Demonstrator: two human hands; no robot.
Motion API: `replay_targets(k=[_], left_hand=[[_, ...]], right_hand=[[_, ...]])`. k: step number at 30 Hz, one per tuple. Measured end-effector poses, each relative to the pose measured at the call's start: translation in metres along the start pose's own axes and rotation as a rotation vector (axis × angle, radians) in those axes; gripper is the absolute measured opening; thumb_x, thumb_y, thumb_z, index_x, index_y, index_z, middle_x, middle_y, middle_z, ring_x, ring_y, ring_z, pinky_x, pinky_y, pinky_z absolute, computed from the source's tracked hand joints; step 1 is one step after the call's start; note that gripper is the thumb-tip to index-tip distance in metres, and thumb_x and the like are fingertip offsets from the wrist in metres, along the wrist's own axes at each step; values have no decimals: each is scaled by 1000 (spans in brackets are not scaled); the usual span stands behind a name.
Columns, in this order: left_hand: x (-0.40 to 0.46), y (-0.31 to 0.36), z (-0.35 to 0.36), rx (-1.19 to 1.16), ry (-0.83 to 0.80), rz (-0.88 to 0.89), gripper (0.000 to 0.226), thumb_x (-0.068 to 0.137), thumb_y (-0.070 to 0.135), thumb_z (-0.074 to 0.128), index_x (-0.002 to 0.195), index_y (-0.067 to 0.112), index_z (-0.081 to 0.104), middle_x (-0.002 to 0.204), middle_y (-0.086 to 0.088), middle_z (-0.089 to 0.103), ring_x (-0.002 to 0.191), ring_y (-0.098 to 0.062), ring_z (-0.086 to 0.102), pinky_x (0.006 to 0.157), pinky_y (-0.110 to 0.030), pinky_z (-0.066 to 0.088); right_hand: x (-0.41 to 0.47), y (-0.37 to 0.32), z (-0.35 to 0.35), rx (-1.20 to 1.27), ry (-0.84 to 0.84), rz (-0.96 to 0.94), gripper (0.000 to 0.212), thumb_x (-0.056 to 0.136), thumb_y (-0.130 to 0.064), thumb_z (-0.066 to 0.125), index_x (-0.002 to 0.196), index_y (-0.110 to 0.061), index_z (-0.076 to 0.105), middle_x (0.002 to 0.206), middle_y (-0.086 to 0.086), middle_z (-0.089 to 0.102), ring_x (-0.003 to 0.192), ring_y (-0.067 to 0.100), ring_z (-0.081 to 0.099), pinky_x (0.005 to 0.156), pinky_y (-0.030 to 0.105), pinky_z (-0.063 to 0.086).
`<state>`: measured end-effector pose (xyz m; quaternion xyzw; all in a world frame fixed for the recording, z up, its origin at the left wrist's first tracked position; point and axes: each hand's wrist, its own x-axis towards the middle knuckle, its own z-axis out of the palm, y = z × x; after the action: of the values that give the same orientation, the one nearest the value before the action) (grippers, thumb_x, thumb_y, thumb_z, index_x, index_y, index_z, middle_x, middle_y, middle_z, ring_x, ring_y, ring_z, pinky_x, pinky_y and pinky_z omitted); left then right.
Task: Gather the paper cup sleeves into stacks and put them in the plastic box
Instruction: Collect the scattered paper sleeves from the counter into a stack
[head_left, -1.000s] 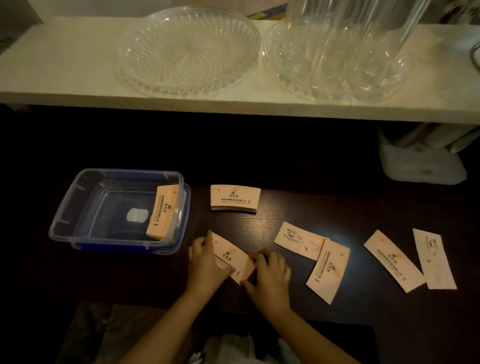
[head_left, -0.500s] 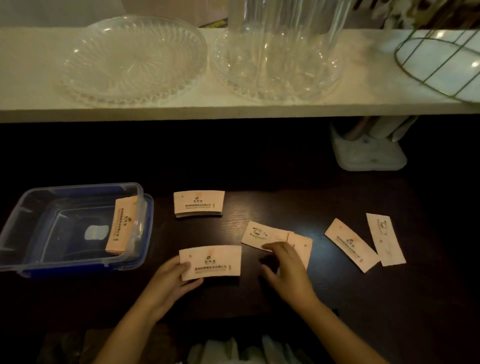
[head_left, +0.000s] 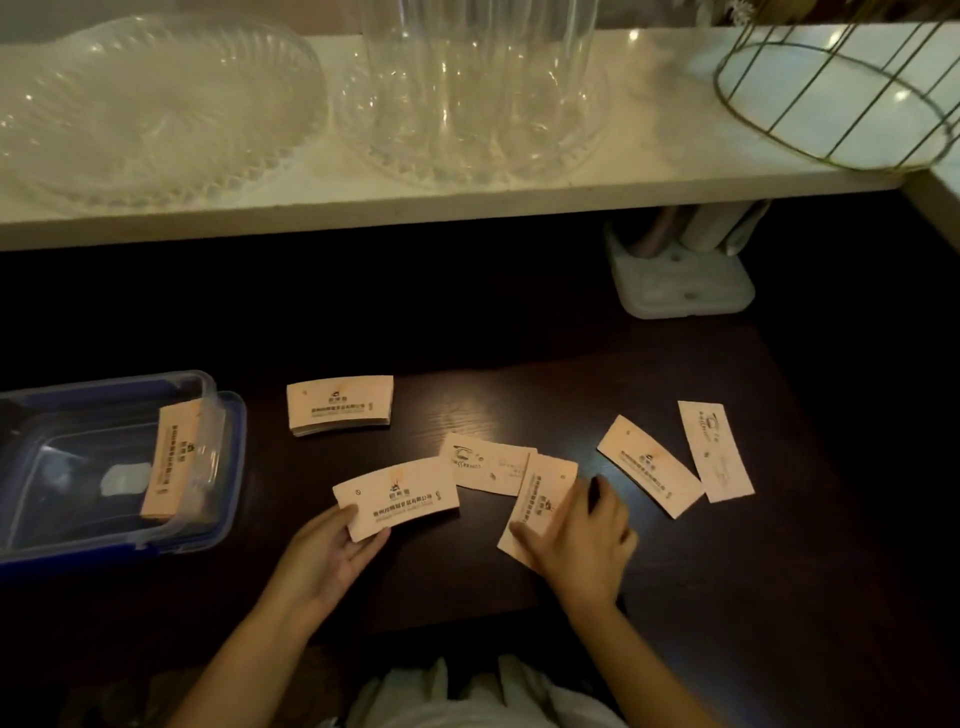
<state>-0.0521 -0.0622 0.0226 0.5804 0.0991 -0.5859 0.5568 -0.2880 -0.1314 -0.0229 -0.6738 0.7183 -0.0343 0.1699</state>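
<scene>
Here, a small stack of paper cup sleeves is held at its left end by the left hand, thumb on top and fingers closed beneath it. The right hand is laid flat, fingers spread, on a single sleeve lying on the dark desk; that sleeve overlaps the right end of another loose sleeve. Two further sleeves are seen to the right, touching at their lower corners. A squared stack rests on the desk behind the hands, just beside the clear plastic box with blue trim. Inside the box, one stack is leaned against the right wall. Above, glass dishes and a wire basket are carried by a pale shelf.
</scene>
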Motion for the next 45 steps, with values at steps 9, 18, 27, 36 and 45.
replay_targets(k=[9,18,27,36,45], left_hand=[[-3,-5,14,151,-56,9,14,91,6,44,98,8,57,99,-17,65,96,-27,61,77,-40,52],[-3,1,15,311,-10,161,17,92,7,44,98,13,58,98,-11,65,95,-22,61,88,-41,45],[-12,5,28,273,-74,202,18,91,7,44,95,13,61,99,-10,67,94,-21,63,84,-38,48],[-32,-8,49,466,-265,310,21,87,5,51,100,17,62,90,-1,76,88,-14,69,66,-19,55],[-22,3,17,215,-58,241,23,88,1,46,108,8,57,104,-13,65,99,-22,61,87,-36,45]], right_hand=[[5,7,-10,212,-27,-87,69,73,-39,72,129,-21,38,127,4,50,118,23,40,93,38,40],[8,10,-27,311,-4,-203,50,89,-13,55,136,-19,37,116,10,57,96,29,61,76,42,54],[27,12,-100,1110,-324,-80,31,83,-2,62,84,-32,68,83,-6,73,74,10,69,48,18,51],[21,-45,-72,795,-387,-315,30,75,-11,72,91,-35,63,88,-16,60,74,-2,62,58,11,52],[61,-22,-22,92,-148,-458,70,78,-38,67,136,-15,35,143,8,37,130,26,29,103,42,35]])
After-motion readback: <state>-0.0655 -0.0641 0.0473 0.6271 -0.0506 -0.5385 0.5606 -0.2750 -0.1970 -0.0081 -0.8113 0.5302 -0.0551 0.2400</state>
